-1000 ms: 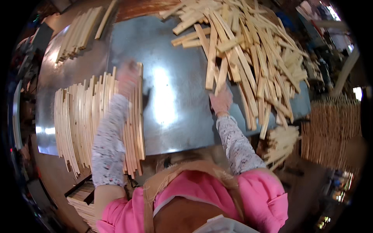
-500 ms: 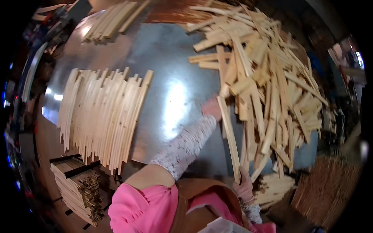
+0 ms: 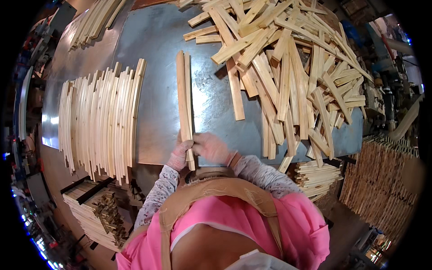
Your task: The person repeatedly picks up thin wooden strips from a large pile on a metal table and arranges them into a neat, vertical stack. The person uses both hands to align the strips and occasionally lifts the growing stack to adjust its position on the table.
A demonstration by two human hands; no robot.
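Note:
Two long wooden strips (image 3: 182, 90) stand out in front of me, side by side, over the metal tabletop. My left hand (image 3: 179, 155) is closed around their near ends, with its thumb across the wood. From the right, my right hand (image 3: 211, 147) grips the strips near the same end, its fingers partly hidden behind them. Both hands seem to wear thin pale gloves. Left of them, many pale strips lie in a close row (image 3: 99, 117) with uneven ends. A loose heap of wooden strips (image 3: 288, 90) covers the table's right side, pieces crossing at all angles.
The grey metal table (image 3: 153, 108) ends just before my body. More strips (image 3: 96, 22) lie at its far left. Below the near edge are a stack of wood (image 3: 92, 216) on the left and another stack (image 3: 317, 177) on the right. A tall wood stack (image 3: 382, 184) stands farther right.
My hands have moved from the heap's left edge to the middle, each having been at wood there. They now hold two strips together, pointing away from me. My view has shifted to the right.

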